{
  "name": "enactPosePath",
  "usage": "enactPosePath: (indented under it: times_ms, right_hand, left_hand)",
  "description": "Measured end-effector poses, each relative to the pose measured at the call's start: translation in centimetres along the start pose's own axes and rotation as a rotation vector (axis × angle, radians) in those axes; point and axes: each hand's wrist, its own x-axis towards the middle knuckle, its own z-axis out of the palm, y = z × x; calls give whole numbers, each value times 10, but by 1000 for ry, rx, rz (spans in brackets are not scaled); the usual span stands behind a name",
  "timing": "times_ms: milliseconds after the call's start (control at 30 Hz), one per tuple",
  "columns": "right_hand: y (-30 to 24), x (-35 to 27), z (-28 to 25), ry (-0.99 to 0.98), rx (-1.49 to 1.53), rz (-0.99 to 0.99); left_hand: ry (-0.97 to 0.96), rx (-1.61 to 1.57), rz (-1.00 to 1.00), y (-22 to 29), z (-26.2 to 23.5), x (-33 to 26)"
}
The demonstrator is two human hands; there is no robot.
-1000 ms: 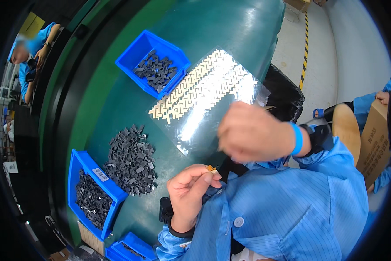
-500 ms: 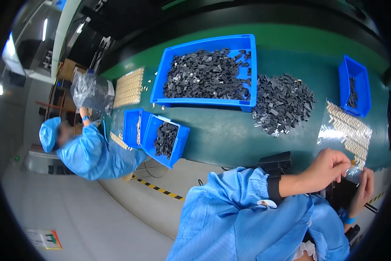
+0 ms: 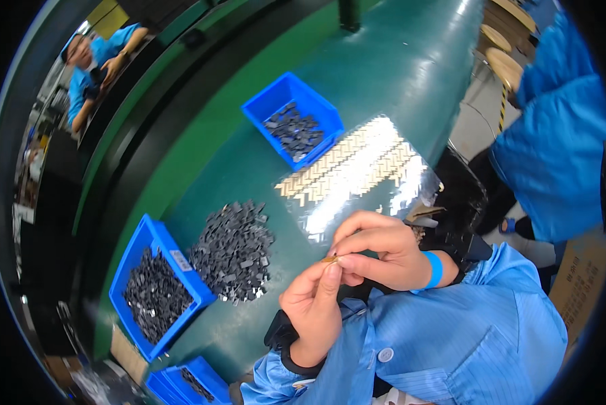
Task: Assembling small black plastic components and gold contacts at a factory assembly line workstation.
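Observation:
My left hand [image 3: 314, 304] and my right hand [image 3: 382, 251] meet in front of my body, both closed in a pinch. Between their fingertips is a small yellowish-brown piece [image 3: 329, 259], too small to tell its kind. Just beyond the hands lies a clear plastic sheet [image 3: 357, 182] bearing rows of small cream-coloured pieces, with strong glare on it. Behind that sheet stands a small blue bin [image 3: 330, 115] with black rectangular parts [image 3: 294, 131] inside. To the left of my hands, a loose heap of black parts [image 3: 232, 250] is spread on the green table.
A large blue bin [image 3: 198, 287] full of black parts stands left of the heap, with smaller blue bins [image 3: 212, 381] nearer me. Another person in blue workwear [image 3: 553, 148] is close on the right. Someone else [image 3: 104, 64] sits beyond the dark barrier, far left.
The view has swung to the right, so the bins and heap appear farther left. My hands, apart before, are now together at the small piece. The person at the right has come into view.

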Motion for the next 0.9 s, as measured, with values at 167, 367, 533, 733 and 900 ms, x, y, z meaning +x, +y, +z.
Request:
enactPosePath:
  times_ms: [167,367,533,733,900]
  right_hand:
    - [2,0,-19,-30,-205,-94]
    - [6,9,-18,-137,-402,-186]
    - [2,9,-13,-3,-612,-285]
    - [5,6,-8,-10,-638,-333]
    - [5,3,-9,5,-652,-315]
  left_hand:
    - [-23,153,-93,2,9,6]
    - [47,308,129,0,-3,12]
    - [87,321,157,0,-9,8]
    - [84,264,178,-2,-9,6]
    - [42,249,162,-4,-8,8]
